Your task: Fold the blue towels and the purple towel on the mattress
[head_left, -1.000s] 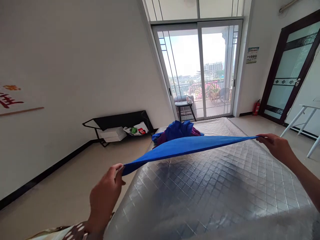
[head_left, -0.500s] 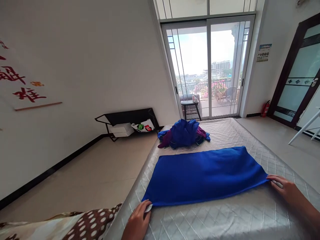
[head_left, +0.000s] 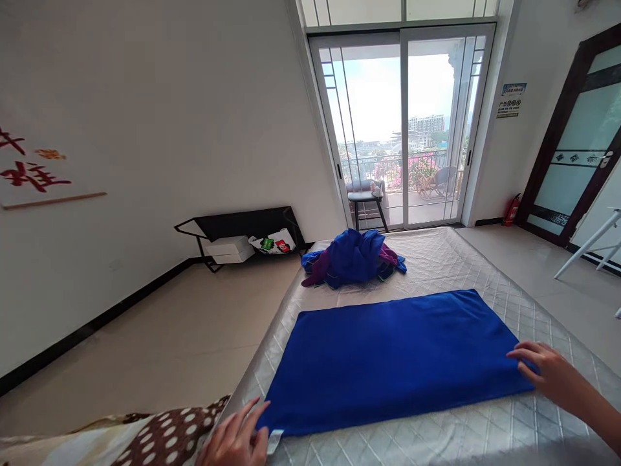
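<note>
A blue cloth lies spread flat on the silvery quilted mattress, with a small white tag at its near left corner. Beside that corner is my left hand, its fingers apart and holding nothing. My right hand hovers over the cloth's near right corner, fingers apart, with nothing in it. Farther back on the mattress sits a crumpled pile of blue and purple cloths.
Brown polka-dot fabric is at the lower left. A black rack with white boxes stands by the left wall. A stool is near the glass doors; a white-legged stand is at the right.
Both hands have let go of the blue cloth's near corners. Its near edge has come closer and now lies flat. My left hand has moved left and down.
</note>
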Demonstrator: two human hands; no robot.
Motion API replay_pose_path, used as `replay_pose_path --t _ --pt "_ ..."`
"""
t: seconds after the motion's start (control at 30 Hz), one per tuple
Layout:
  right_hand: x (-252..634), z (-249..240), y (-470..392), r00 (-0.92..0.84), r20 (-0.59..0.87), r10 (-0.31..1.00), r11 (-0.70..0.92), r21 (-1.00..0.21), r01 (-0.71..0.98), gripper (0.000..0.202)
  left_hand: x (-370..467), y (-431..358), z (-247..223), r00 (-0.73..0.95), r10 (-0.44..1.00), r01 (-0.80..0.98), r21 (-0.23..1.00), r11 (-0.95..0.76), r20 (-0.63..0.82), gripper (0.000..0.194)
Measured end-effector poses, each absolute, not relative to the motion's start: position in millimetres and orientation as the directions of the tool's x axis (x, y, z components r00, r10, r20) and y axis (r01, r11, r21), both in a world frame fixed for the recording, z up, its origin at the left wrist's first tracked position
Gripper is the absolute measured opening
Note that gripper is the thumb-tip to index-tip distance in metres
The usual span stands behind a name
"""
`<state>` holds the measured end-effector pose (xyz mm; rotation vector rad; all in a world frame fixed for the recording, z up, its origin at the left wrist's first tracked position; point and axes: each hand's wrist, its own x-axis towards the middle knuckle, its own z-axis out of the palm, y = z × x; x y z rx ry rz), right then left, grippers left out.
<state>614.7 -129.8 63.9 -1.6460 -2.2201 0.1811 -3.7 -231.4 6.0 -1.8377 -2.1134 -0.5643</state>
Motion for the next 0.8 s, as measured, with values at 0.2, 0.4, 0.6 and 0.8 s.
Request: replay_pose_path --t 0.2,0.4,0.6,0.8 --pt "435 72 -62 -0.446 0.224 0.867 0.498 -0.334 0.800 0.043 91 -106 50 0.230 0.910 0.921 0.224 -0.318 0.345 0.041" --pt "332 35 -22 -0.457 0.004 0.890 0.435 -0.310 0.845 0.053 156 -21 20 0.359 0.925 0.914 0.153 -0.375 0.121 0.051" --pt "366 28 -4 -0.345 -0.038 0.938 0.324 -0.265 0.908 0.059 97 -11 -7 0.063 0.993 0.989 0.125 -0.075 0.095 0.059" --pt "472 31 13 -0.064 -0.056 0.996 0.058 -0.111 0.992 0.061 16 -18 -21 -0.191 0.974 0.980 0.077 0.182 0.123 0.063"
